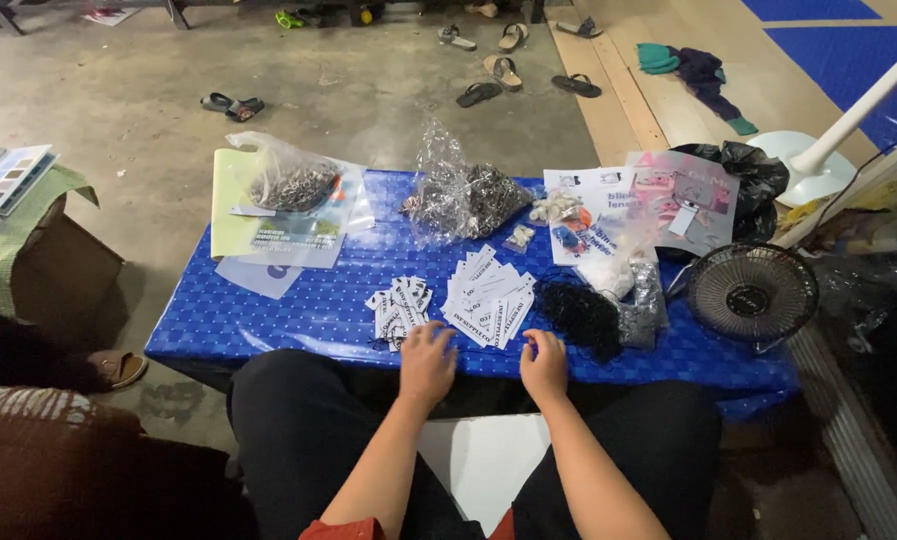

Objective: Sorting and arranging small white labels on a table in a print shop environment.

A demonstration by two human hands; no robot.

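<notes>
My left hand (427,358) rests at the near edge of a low blue dotted table (278,315), fingers curled beside a small pile of white printed tags (399,311). A second, larger fan of white tags (489,295) lies between my hands. My right hand (545,362) sits at the table edge just left of a heap of black string loops (580,317), its fingertips touching the table; I cannot tell if it pinches anything. Both forearms reach out over my black-trousered knees.
Two clear bags of small metal parts (290,183) (465,199) lie at the back of the table, with printed sheets (608,208) and a small black fan (751,293) at right. A cardboard box (53,262) stands at left. Sandals (498,70) lie on the concrete floor.
</notes>
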